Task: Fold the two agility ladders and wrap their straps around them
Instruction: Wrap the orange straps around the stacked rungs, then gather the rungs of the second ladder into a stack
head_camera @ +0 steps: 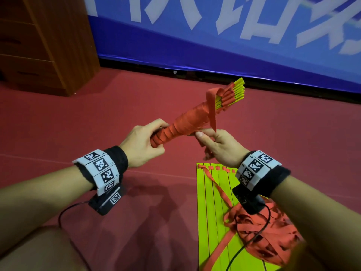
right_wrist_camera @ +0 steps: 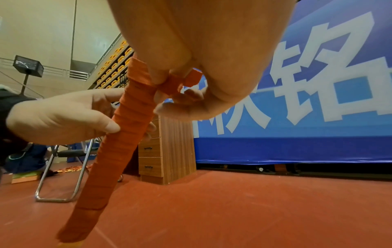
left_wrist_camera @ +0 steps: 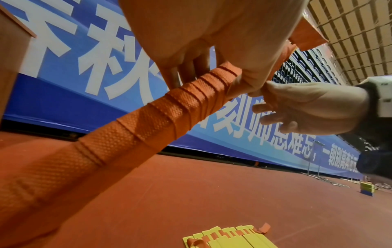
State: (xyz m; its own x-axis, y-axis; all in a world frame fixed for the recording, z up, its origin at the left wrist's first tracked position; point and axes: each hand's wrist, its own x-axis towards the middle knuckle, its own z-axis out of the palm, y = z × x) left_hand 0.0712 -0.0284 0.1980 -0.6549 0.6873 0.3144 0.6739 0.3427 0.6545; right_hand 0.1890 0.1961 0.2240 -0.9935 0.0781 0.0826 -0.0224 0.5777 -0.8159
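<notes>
A folded agility ladder (head_camera: 195,116) is in the air before me, its yellow rungs bundled and most of its length wound in orange strap. Yellow rung tips (head_camera: 239,89) stick out at the far end. My left hand (head_camera: 144,139) grips the near end of the bundle. My right hand (head_camera: 213,141) pinches the loose strap end (head_camera: 212,112) beside the bundle's middle. The wrapped bundle (left_wrist_camera: 148,114) runs across the left wrist view and also shows as the wrapped bundle (right_wrist_camera: 127,125) in the right wrist view. The second ladder (head_camera: 216,212) lies flat on the floor, yellow rungs side by side.
A tangled heap of orange strap (head_camera: 265,235) lies on the second ladder's right side. A wooden drawer cabinet (head_camera: 45,42) stands at the back left. A blue banner (head_camera: 234,36) lines the wall. A folding chair (right_wrist_camera: 70,159) stands behind. Red floor (head_camera: 117,106) all around.
</notes>
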